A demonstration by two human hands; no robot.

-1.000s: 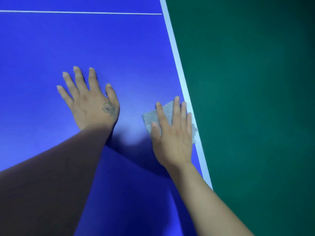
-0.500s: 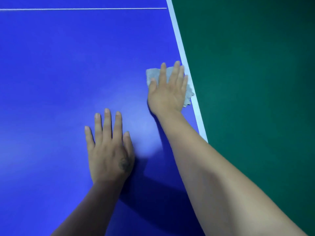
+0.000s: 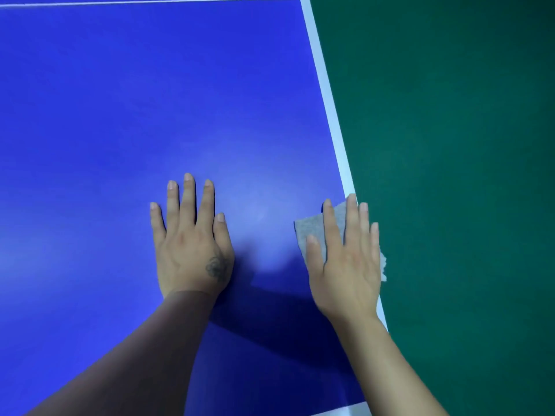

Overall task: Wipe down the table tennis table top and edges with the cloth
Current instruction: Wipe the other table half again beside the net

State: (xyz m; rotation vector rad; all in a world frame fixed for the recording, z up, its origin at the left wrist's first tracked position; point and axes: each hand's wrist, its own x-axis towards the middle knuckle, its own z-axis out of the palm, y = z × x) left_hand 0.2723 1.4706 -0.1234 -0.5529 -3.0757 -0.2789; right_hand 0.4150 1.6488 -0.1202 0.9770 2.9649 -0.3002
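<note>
Pressing a grey rectangular cloth onto the blue table tennis table top edge, right hand flat-fingered; left hand flat, empty.

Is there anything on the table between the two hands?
No. In the head view, only bare blue table top shows between the left hand and the right hand, which presses the grey cloth flat.

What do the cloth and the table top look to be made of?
Cloth: looks like a thin grey nonwoven or microfibre wipe; matte, faintly speckled, with a frayed edge by the right hand.
Table top: seemingly a hard painted board; smooth blue satin finish showing soft glare, with a white painted line along its side edge.
</note>
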